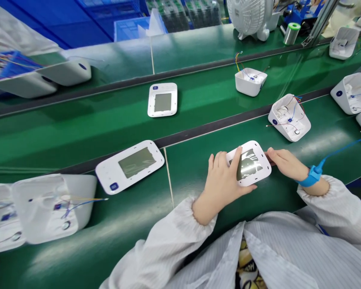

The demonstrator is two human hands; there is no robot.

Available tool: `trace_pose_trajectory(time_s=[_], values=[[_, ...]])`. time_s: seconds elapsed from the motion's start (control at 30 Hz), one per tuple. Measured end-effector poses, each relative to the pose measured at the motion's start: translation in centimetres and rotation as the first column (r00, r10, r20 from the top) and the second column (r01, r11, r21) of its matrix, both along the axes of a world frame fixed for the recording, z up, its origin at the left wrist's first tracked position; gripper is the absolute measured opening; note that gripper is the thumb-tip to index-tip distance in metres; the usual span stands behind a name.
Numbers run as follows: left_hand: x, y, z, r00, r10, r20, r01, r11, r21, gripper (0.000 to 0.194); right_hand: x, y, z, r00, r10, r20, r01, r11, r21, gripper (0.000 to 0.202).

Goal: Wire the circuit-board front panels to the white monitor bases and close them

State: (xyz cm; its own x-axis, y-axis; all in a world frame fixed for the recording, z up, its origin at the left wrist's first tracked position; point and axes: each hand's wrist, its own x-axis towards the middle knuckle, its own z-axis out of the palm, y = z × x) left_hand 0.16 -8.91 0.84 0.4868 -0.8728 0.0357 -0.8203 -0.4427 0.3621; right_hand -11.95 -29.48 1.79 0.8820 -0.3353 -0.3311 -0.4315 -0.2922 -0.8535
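A white display panel [264,170] with a grey screen lies tilted in front of me, above the green bench. My left hand [224,182] grips it from the left, one finger over the face and the thumb along the lower edge. At the panel's right edge is my right hand [284,162], its fingers closed and their tips partly hidden behind the panel. Whatever those tips hold, if anything, is out of sight. Around that wrist is a blue strap [313,176] with a blue cord. An open white housing [290,120] with loose wires stands beyond my right hand.
A second display panel [129,166] rests left, partly over the black rail. Another panel [162,100] lies on the green strip behind, with a wired housing [251,82] to its right. More housings [54,208] stand at the left. A white fan [248,18] and solder spool [291,34] are at the back.
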Motion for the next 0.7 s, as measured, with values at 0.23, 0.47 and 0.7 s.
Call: trace_pose_trajectory(time_s=[0.23,0.47,0.7], values=[[0.2,0.2,-1.8,0.997,0.01,-0.074,-0.016,0.997,-0.077,0.129,-1.4,1.6,-0.3,0.993,-0.086,0.082,0.085,0.996,0.015,0.06],[-3.1,1.3,-2.2,0.945,0.327,-0.035,-0.328,0.934,-0.145,0.126,-1.4,6.6,-3.1,0.95,-0.186,0.249,0.216,0.971,-0.099,0.073],[1.7,1.9,-2.0,0.908,0.268,-0.322,-0.334,0.927,-0.168,0.093,1.5,3.1,-1.2,0.992,0.061,0.108,-0.076,0.988,0.137,0.073]])
